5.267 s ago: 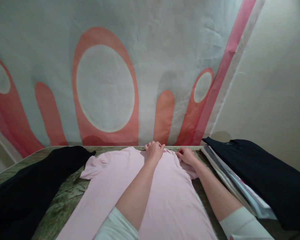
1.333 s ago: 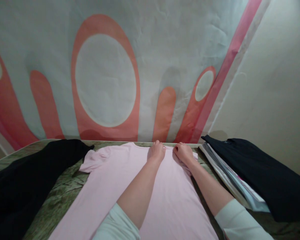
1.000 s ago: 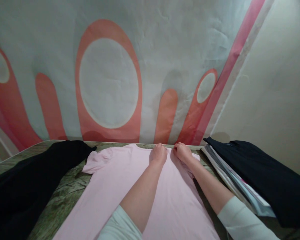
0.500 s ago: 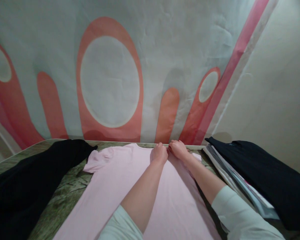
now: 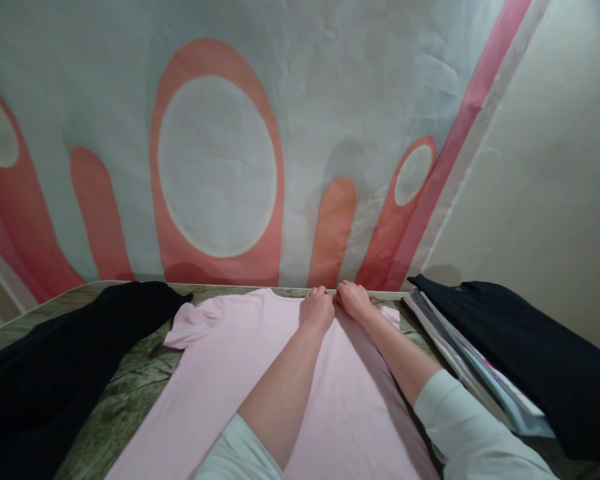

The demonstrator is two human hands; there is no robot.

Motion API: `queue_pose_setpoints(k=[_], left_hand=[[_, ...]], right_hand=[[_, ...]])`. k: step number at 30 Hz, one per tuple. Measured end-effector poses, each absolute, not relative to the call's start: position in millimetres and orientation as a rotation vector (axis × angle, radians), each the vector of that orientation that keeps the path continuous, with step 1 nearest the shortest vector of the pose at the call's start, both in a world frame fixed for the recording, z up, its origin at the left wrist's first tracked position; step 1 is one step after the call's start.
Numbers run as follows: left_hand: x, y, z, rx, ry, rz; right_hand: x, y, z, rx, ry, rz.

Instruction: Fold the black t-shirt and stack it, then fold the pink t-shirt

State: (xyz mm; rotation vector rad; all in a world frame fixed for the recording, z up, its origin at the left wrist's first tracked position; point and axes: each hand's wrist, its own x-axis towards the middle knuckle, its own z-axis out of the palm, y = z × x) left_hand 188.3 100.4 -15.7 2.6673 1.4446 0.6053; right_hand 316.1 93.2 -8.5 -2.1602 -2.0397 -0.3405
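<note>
A pale pink short-sleeved T-shirt (image 5: 240, 373) lies spread out, its collar toward the far edge and its left sleeve puffed. At the right part of its neckline, my left hand (image 5: 318, 309) is closed with curled fingers on the fabric. Close beside it, my right hand (image 5: 353, 300) is also closed, pinching the shirt near the shoulder. The hands almost touch. My right forearm covers part of the shirt's right side, and the fingertips are mostly hidden.
Dark clothing (image 5: 80, 347) lies on the wood-patterned table (image 5: 130, 393) at the left. On the right is a stack of folded clothes (image 5: 480, 367) topped by a black garment (image 5: 525, 347). A patterned wall covering (image 5: 220, 160) rises directly behind the table.
Both hands stay at the neckline with almost no movement. The whole view has shifted very slightly.
</note>
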Motion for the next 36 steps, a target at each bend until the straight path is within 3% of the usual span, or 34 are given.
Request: queue_pose_setpoints(k=[26, 36], left_hand=[[191.7, 99.8, -23.1, 2.68, 1.511, 0.58], [193.0, 102.9, -23.1, 2.692, 1.502, 0.554]], right_hand=[[412.0, 48.2, -23.2, -2.288, -1.738, -0.049], [417.2, 39.9, -15.9, -1.99, -1.774, 0.279]])
